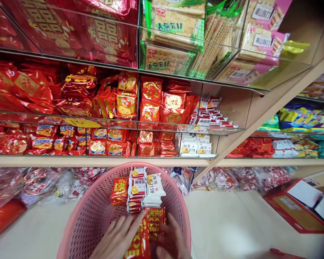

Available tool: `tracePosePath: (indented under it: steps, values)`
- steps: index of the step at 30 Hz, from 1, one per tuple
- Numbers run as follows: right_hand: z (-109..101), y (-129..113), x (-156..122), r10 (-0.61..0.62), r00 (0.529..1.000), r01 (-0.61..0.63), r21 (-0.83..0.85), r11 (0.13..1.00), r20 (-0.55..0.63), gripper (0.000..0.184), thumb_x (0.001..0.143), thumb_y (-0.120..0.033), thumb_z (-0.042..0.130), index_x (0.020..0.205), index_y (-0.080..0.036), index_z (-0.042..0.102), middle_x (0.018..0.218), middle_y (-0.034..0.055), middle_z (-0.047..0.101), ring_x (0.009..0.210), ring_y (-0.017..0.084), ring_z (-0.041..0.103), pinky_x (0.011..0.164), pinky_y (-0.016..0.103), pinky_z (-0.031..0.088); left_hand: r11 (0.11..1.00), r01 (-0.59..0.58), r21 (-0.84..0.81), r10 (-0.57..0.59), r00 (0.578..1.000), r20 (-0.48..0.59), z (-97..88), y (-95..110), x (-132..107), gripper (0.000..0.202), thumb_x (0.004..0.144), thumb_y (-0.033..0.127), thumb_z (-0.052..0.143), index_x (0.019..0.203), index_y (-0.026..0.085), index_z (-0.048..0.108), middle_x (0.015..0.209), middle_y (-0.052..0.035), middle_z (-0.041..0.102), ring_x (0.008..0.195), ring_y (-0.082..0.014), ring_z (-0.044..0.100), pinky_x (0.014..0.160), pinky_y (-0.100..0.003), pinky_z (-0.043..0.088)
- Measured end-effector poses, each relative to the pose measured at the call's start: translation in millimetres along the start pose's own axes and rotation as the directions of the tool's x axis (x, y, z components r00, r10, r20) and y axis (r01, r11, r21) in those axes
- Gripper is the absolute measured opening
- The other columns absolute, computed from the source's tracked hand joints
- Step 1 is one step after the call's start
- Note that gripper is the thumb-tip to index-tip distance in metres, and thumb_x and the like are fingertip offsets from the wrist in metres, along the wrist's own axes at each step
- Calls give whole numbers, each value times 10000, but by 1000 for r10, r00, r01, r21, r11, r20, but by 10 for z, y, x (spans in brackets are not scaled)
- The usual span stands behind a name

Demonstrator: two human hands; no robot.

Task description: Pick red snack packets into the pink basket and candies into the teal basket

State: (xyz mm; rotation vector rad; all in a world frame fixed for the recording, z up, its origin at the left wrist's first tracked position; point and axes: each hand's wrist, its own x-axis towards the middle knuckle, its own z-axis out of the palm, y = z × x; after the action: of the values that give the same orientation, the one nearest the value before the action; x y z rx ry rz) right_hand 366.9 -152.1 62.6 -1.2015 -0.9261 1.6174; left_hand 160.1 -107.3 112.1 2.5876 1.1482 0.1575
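Note:
A pink perforated plastic basket (95, 190) stands below the shelves with small wrapped snacks inside. Red packets with gold characters (154, 218) lie between my two hands at its near side. My left hand (120, 235) presses along their left side, fingers long and close together. On their right side, my right hand (173, 237) curls around them, slightly blurred. Farther in are neat stacks: red-gold packets (120, 190), white-and-red cracker packets (137, 187) and white soda cracker packets (153, 189). The undersides of both hands are hidden.
Shelves with clear dividers hold red snack packets (151, 90), green-edged crackers (175, 28) and pink-edged crackers (264, 41). A yellow price tag (81, 122) hangs on one edge. Bagged goods (43, 183) lie under the bottom shelf. An opened red carton (294, 208) rests on the floor at right.

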Motion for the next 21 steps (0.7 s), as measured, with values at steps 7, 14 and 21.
tracePosePath:
  steps: [7, 14, 21]
  values:
    - [-309, -185, -100, -159, 908, 131, -97, 987, -387, 721, 709, -569, 649, 1325, -267, 428, 1111, 117, 636, 925, 236, 634, 830, 369, 519, 972, 198, -123, -174, 968, 181, -73, 96, 384, 855, 688, 126, 587, 1443, 264, 209, 1435, -88, 420, 1322, -270, 371, 1094, -482, 315]
    - [-255, -8, -19, -173, 898, 141, -108, 984, -405, 693, 697, -597, 644, 1265, -248, 457, 1070, 126, 642, 890, 245, 652, 766, 361, 536, 992, 21, -124, 0, 987, 160, 54, 238, 761, 864, 664, 93, 617, 1429, 244, 244, 1405, -95, 427, 1313, -271, 356, 1118, -467, 278]
    - [-280, 120, 32, -226, 881, 119, -268, 956, -416, 620, 757, -571, 588, 1276, -247, 488, 1109, 124, 653, 917, 252, 665, 734, 329, 552, 997, -65, -45, 68, 994, 83, 229, 120, 812, 940, 622, 30, 677, 1419, 271, 239, 1370, -95, 449, 1279, -288, 394, 1075, -477, 340]
